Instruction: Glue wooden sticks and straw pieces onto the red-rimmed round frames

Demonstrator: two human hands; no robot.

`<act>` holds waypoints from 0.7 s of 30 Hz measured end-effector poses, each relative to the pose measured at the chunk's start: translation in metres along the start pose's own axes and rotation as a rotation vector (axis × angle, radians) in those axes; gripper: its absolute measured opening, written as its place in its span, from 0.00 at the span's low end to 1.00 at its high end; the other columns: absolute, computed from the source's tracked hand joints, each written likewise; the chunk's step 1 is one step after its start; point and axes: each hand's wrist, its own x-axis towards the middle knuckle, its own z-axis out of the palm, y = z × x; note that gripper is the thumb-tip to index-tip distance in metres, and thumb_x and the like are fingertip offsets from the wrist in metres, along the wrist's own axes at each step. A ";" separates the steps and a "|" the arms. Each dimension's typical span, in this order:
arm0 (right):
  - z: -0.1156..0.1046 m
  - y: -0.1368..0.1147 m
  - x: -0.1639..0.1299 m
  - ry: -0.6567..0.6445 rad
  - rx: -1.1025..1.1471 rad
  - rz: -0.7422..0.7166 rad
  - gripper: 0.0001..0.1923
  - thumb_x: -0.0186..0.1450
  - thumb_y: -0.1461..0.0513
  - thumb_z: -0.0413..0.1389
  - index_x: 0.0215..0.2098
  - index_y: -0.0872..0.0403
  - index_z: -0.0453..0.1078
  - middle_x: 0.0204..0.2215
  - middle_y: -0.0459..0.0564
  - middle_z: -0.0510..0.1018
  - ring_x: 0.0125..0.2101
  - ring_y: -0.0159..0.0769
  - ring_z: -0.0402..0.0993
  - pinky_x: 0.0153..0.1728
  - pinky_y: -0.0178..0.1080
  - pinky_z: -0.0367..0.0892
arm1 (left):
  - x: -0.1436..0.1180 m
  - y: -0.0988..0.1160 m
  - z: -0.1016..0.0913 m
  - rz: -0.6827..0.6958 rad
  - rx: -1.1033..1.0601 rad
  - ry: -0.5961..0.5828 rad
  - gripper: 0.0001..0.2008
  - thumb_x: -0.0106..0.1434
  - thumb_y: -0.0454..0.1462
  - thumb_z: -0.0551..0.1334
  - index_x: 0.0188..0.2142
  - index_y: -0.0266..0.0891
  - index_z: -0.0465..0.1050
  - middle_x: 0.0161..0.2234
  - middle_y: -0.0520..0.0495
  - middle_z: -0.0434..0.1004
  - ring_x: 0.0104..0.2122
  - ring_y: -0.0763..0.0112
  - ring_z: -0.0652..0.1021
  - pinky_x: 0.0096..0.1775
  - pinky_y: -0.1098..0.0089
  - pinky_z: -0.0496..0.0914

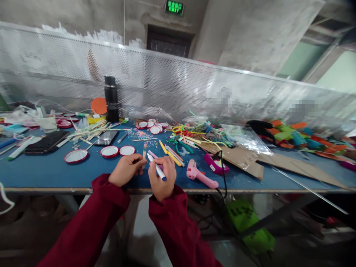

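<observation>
Just below the frame's centre, my left grip (125, 170) pinches the banded stick (145, 149) over the tabletop (96, 172) and my right grip (164, 181) closes around the marker (157, 168), seemingly a colouring step, whose next move likely calls for holding the stick steady.

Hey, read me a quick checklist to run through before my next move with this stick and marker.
1. Wooden stick gripped: ok; the left hand pinches the wooden stick near its lower end.
2. Marker in hand: ok; the right hand holds the white marker, its blue end toward you.
3. Writing tip bared: cannot tell; it is too small to make out.
4. Hands off the glue gun: ok; the pink glue gun lies on the table, touched by neither hand.
5. Other markers put away: not ok; yellow markers lie loose beyond the right hand.
</observation>
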 end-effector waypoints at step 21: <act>0.002 0.001 -0.001 -0.064 0.053 -0.031 0.06 0.66 0.65 0.53 0.30 0.51 0.64 0.24 0.44 0.76 0.28 0.34 0.71 0.47 0.45 0.64 | -0.002 0.000 0.002 0.012 -0.035 -0.008 0.13 0.59 0.44 0.63 0.26 0.38 0.68 0.21 0.55 0.70 0.23 0.73 0.73 0.28 0.73 0.67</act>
